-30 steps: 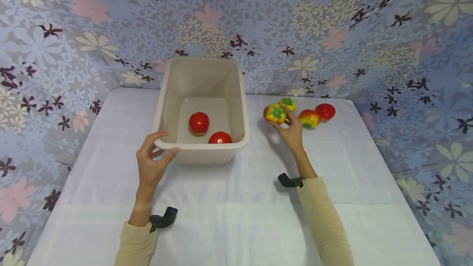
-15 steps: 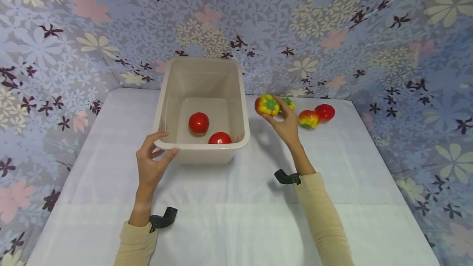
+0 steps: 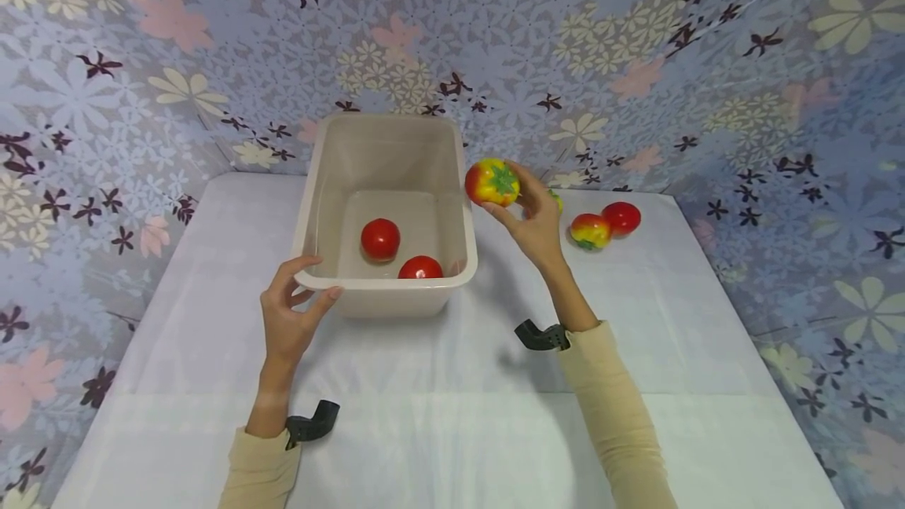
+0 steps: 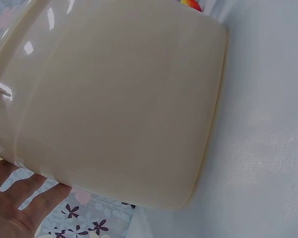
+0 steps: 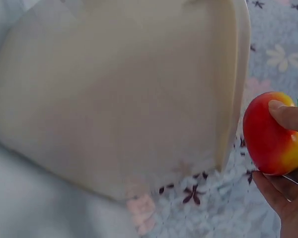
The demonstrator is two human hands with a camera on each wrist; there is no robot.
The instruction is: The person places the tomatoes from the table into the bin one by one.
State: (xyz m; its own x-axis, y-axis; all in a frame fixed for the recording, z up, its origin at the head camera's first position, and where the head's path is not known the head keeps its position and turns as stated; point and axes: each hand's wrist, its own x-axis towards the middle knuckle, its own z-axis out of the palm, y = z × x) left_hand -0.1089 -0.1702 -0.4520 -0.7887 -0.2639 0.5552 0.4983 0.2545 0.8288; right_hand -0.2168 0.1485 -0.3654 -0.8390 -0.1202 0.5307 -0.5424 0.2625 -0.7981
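In the head view my left hand (image 3: 291, 313) grips the near left corner of a beige plastic bin (image 3: 385, 283), with the thumb on the front rim and a finger over the side rim. Its fingers (image 4: 44, 198) show beside the bin wall in the left wrist view. My right hand (image 3: 535, 220) holds a red-and-yellow fruit with a green leafy cap (image 3: 492, 182), thumb and fingers round it. This fruit is raised at the bin's right rim, outside the opening. Two red tomatoes, one in the middle (image 3: 380, 240) and one partly hidden behind the front wall (image 3: 421, 267), lie inside the bin.
On the white-covered table (image 3: 424, 430), a red-and-yellow fruit (image 3: 590, 232) touches a smooth red one (image 3: 621, 218) on the right. Another yellowish fruit (image 3: 556, 199) is mostly hidden behind my right hand. A floral cloth (image 3: 495, 45) rises behind the table.
My right hand has lifted the red-and-yellow fruit off the table area and carried it left to the bin's right rim. The left hand keeps its place on the bin.
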